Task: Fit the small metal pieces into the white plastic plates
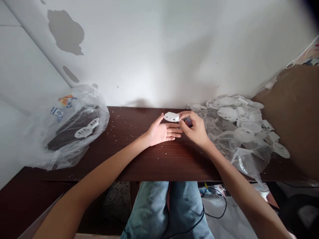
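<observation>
1. Head view, nearest the lens: bare left forearm [74, 199] and right forearm [249, 196], entering from the lower corners. Below them are blue denim knees [154, 207] and a black cable [214, 212].
2. Left hand [161, 132]: open wide, fingers extended over the bench, thumb raised towards the white plastic piece.
3. Right hand [195, 129]: narrow fingertip pinch at the edge of the white plastic piece [171, 116], which sits just above the left fingers at mid-bench. Beside the right fingers is a small dark object [189, 122], too small to identify.
4. Dark wood bench [129, 166]: scattered with fine white flecks [159, 159].
5. Right side: clear plastic bag [214, 124] with perforated white plastic discs [226, 113], beside a brown cardboard sheet [291, 113].
6. Left side: second clear plastic bag [99, 113] around a dark panel [67, 132] and white plastic parts [83, 132].
7. Risk: the light fingertip pinch could slip, dropping the white plastic piece among similar discs or losing the small dark object.
</observation>
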